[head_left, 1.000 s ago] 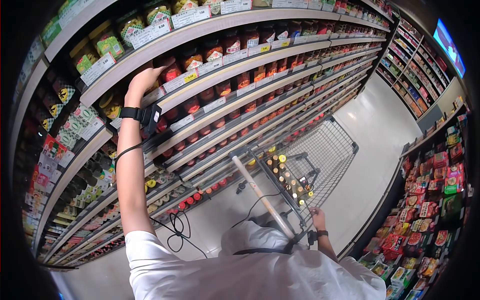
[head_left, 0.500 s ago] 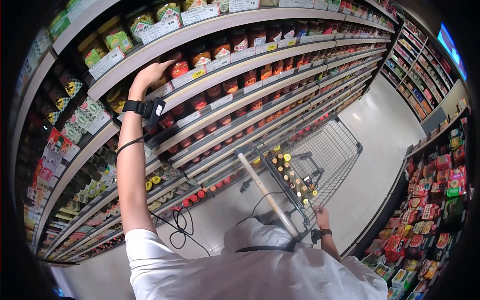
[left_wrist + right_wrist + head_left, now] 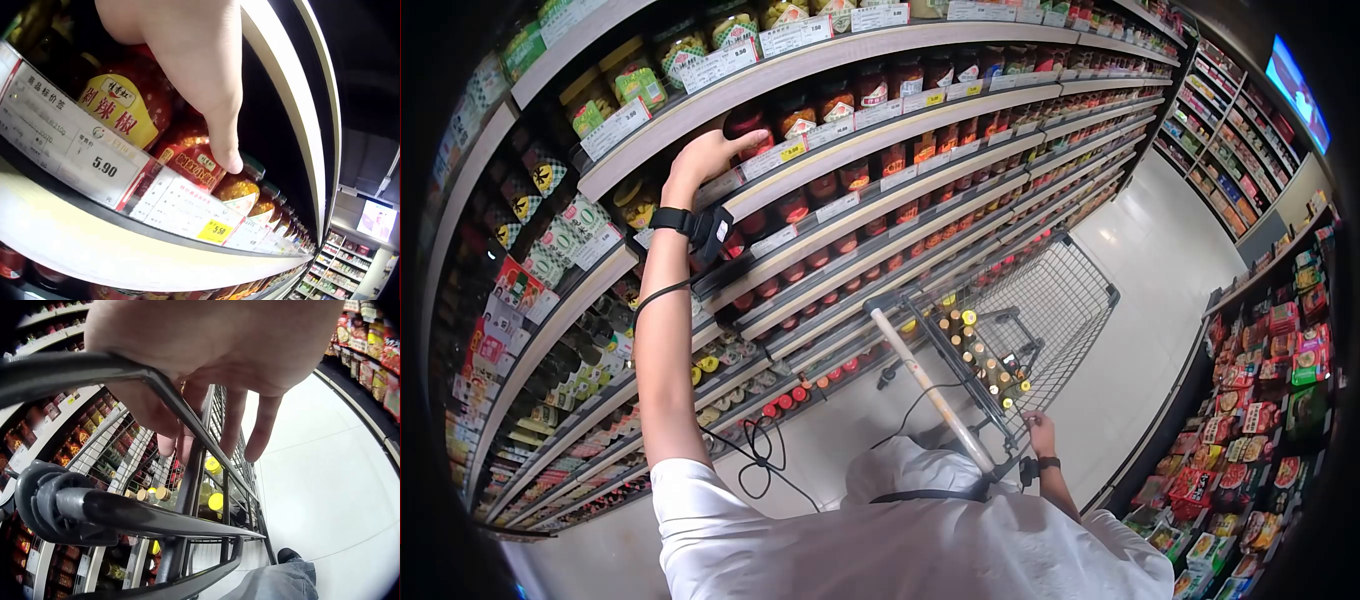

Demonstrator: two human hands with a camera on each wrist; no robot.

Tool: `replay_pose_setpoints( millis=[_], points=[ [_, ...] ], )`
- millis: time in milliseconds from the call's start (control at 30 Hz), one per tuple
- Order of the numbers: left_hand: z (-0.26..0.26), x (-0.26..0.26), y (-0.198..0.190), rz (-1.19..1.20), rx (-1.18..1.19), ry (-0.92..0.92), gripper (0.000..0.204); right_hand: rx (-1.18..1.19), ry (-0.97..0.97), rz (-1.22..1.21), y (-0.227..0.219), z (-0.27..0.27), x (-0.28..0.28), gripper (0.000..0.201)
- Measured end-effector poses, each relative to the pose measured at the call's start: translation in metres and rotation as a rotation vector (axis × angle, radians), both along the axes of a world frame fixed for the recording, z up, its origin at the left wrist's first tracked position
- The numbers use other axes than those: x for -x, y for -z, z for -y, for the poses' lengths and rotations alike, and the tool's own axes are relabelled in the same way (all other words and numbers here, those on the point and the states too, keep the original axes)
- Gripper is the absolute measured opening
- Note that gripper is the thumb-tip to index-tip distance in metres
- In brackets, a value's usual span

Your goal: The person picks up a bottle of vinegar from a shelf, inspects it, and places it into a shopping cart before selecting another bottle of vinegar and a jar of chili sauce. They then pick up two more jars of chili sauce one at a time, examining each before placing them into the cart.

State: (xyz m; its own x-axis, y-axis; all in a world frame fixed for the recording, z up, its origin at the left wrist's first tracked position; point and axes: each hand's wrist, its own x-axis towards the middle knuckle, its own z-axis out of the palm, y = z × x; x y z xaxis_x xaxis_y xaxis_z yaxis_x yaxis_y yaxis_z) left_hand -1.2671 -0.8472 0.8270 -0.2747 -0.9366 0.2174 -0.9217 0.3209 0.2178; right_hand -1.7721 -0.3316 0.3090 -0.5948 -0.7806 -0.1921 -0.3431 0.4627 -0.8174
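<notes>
My left hand reaches into a shelf of glass jars, its thumb stretched out to the right. Under that thumb, in the left wrist view, is a jar of red chopped chili; the other fingers are hidden behind the hand, so I cannot tell whether they grip it. Beside it stands another chili jar with a yellow label. My right hand rests at the near side of the shopping cart. In the right wrist view its fingers hang loosely past the cart's dark metal bars, holding nothing.
Several bottles with yellow and tan caps stand in the cart, behind its handle. Price tags line the shelf edge. A black cable loops near the lower shelves. Packaged goods fill the right-hand display.
My left hand drew back slightly from the jars, then moved right and over the red chili jar, its thumb now across it. The right hand has stayed at the cart.
</notes>
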Motion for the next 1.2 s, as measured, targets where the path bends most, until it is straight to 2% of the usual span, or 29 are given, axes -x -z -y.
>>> replay_pose_setpoints(
  millis=[33, 100, 200, 300, 333, 433, 467, 567, 600, 700, 833, 900, 933, 967, 1000, 1033, 1067, 1100, 1167, 1200],
  points=[
    [-0.012, 0.004, -0.003, -0.071, 0.039, -0.01, 0.09, -0.012, 0.002, -0.002, -0.002, 0.0, 0.0, 0.022],
    [-0.009, 0.003, 0.008, -0.147, 0.196, 0.072, 0.084, -0.03, 0.014, -0.006, -0.003, 0.0, -0.001, 0.02],
    [-0.011, 0.005, 0.004, -0.098, 0.162, 0.041, 0.08, -0.035, 0.032, -0.014, -0.001, 0.0, 0.0, 0.015],
    [-0.016, 0.005, 0.011, -0.084, 0.261, 0.058, 0.077, -0.005, 0.035, -0.025, 0.004, -0.001, 0.0, 0.016],
    [-0.011, 0.004, 0.022, -0.11, 0.408, 0.112, 0.066, 0.012, 0.036, -0.032, 0.006, -0.001, 0.0, 0.016],
    [-0.016, 0.006, 0.033, -0.033, 0.559, 0.201, 0.056, 0.003, 0.045, -0.021, 0.007, -0.002, 0.0, 0.017],
    [-0.017, 0.006, 0.038, -0.045, 0.702, 0.247, 0.049, -0.01, 0.047, -0.013, 0.006, -0.001, 0.0, 0.017],
    [-0.019, 0.005, 0.046, -0.101, 0.941, 0.404, 0.055, -0.039, 0.02, -0.025, -0.012, 0.002, -0.006, 0.022],
    [-0.021, 0.005, 0.046, -0.113, 0.927, 0.442, 0.063, -0.047, 0.023, -0.021, -0.008, 0.001, -0.005, 0.022],
    [-0.037, 0.011, 0.046, -0.034, 0.948, 0.403, 0.057, -0.034, 0.021, 0.021, -0.001, 0.0, -0.002, 0.023],
    [-0.056, 0.02, 0.04, -0.097, 1.167, 0.539, 0.055, -0.076, -0.027, 0.026, 0.001, -0.001, 0.006, 0.019],
    [-0.085, 0.027, 0.039, -0.327, 1.049, 0.545, 0.056, -0.076, -0.13, 0.025, 0.0, 0.003, 0.02, 0.019],
    [-0.1, 0.038, 0.039, -0.525, 1.018, 0.547, 0.056, -0.232, -0.164, 0.057, -0.015, 0.007, 0.029, 0.023],
    [-0.115, 0.051, 0.042, -0.722, 0.974, 0.545, 0.056, -0.182, -0.206, 0.099, -0.012, 0.006, 0.045, 0.026],
    [-0.127, 0.058, 0.053, -0.927, 0.847, 0.582, 0.056, -0.176, -0.162, 0.033, -0.025, 0.01, 0.047, 0.032],
    [-0.141, 0.063, 0.07, -1.074, 0.715, 0.535, 0.053, -0.169, -0.118, -0.034, -0.055, 0.018, 0.048, 0.039],
    [-0.168, 0.075, 0.078, -1.304, 0.451, 0.449, 0.052, -0.043, -0.096, -0.019, -0.094, 0.03, 0.04, 0.042],
    [-0.183, 0.084, 0.09, -1.377, 0.311, 0.499, 0.055, 0.083, -0.075, -0.008, -0.141, 0.045, 0.024, 0.046],
    [-0.215, 0.109, 0.122, -1.512, -0.006, 0.554, 0.056, 0.183, -0.149, -0.084, -0.234, 0.073, -0.016, 0.053],
    [-0.232, 0.125, 0.131, -1.497, -0.081, 0.564, 0.053, 0.233, -0.235, -0.09, -0.272, 0.082, -0.038, 0.062]
  ],
)
